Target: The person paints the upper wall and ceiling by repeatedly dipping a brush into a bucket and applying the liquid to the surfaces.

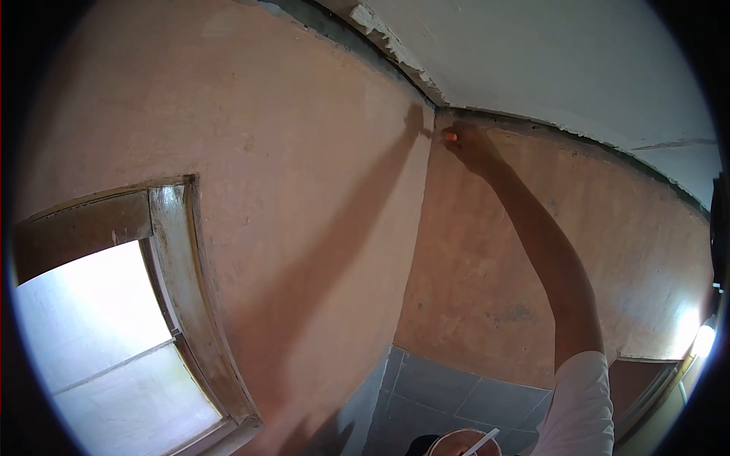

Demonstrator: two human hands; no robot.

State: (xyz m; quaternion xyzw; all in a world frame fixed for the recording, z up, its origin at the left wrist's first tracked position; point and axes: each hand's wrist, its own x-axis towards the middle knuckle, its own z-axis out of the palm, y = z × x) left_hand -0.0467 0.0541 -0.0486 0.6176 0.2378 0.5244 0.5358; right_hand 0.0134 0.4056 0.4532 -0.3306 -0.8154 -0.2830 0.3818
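Observation:
My right hand (pixel 473 150) is raised on an outstretched arm to the upper corner where two walls meet, just under the ceiling. Its fingers are closed around an orange-handled tool (pixel 452 137), whose working end points left into the corner and is too small and dim to name. At the bottom edge is a round, pinkish-brown container (pixel 439 444) with a pale flat stick (pixel 480 442) slanting out of it; most of it is cut off by the frame. My left hand does not show.
A wooden-framed window (pixel 173 228) is on the left wall (pixel 304 152). Grey tiles (pixel 437 384) cover the lower walls. Along the wall tops, the white ceiling (pixel 563 68) has a broken, rough edge (pixel 391 45). A bright lamp (pixel 706 339) shines at far right, near an opening (pixel 642 387).

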